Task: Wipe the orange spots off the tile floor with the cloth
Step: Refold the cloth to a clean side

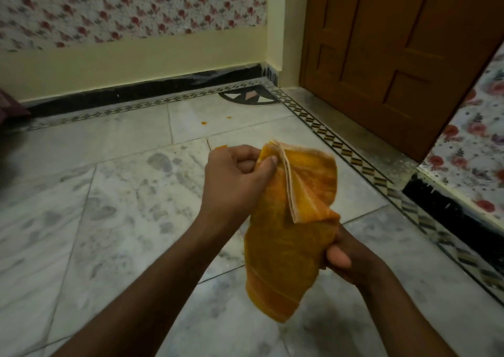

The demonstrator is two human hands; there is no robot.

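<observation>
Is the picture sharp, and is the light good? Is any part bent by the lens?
Head view: dim, warm indoor light; the cloth is slightly motion-blurred, the left hand sharper; the wide lens curves the skirting and the door edges; no strong glare on the floor.

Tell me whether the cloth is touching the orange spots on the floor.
Apart. The head view shows the cloth held up in both hands, clear of the orange spots on the tiles beyond.

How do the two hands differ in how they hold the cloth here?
The left hand pinches the cloth's upper folded edge, farther from the camera; the right hand grips its lower side, nearer. The left hand's knuckles show in full; the right hand is partly hidden behind the cloth. Both hold it above the floor.
</observation>
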